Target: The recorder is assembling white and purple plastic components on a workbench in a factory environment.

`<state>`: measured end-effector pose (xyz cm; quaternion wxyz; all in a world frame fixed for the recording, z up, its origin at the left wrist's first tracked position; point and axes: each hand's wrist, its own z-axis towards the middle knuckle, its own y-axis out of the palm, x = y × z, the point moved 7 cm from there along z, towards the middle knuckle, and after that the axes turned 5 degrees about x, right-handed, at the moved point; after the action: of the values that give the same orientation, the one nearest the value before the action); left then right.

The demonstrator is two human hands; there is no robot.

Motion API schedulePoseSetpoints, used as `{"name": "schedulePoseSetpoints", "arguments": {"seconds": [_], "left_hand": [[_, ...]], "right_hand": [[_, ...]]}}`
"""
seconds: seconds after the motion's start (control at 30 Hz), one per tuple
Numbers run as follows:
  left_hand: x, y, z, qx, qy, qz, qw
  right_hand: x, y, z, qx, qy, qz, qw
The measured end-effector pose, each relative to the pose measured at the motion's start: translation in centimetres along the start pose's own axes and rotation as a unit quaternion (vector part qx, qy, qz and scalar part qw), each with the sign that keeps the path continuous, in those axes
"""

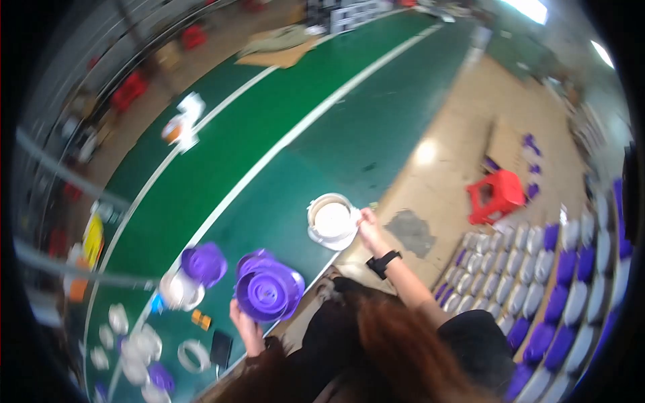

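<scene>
reddish-brown hair hangs nearest the camera, to the near right of a purple container, the landmark here. largest is a green bench with white lines, stretching beneath and far beyond the purple container. well to the container's right, on the floor, lie long rows of grey and purple pieces; beyond them, still to its right, stands a red stool. the purple container itself is round inside, with ring-shaped steps, and is over the bench's near edge. a white container is beyond it and to the right. the left hand has its fingers at the purple container's near-left edge, holding it; how far they curl is hidden. the right hand, to the container's far right, has its fingers closed on the white container's side. left of the purple container sits another purple piece; to its near left are a white ring, a dark phone-like slab and, smallest, an orange piece.
</scene>
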<state>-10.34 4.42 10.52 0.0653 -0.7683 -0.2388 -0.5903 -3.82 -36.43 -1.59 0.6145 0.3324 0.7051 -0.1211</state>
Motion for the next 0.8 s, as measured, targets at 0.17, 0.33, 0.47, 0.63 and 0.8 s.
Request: {"name": "schedulePoseSetpoints", "arguments": {"seconds": [0.17,0.33,0.47,0.63,0.8], "left_hand": [[-5.6,8.6,1.2,-0.159,-0.039,0.024,0.986],[-10.0,21.1,-1.2,-0.248,-0.095,0.028,0.964],[-13.3,31.1,-4.6,-0.309,-0.096,0.084,0.942],[-17.3,44.3,-9.6,-0.353,-0.168,0.096,0.916],[-19.2,57.5,-13.8,-0.419,-0.145,0.11,0.89]], "right_hand": [[-6.0,-11.7,-2.2,0.106,0.061,0.08,0.989],[-10.9,-23.9,-3.2,0.231,0.011,0.075,0.97],[-13.4,-33.1,-1.3,0.291,-0.047,0.062,0.954],[-15.3,-42.1,2.0,0.316,-0.05,0.123,0.939],[-18.5,-49.1,5.8,0.349,-0.061,0.191,0.915]]}}
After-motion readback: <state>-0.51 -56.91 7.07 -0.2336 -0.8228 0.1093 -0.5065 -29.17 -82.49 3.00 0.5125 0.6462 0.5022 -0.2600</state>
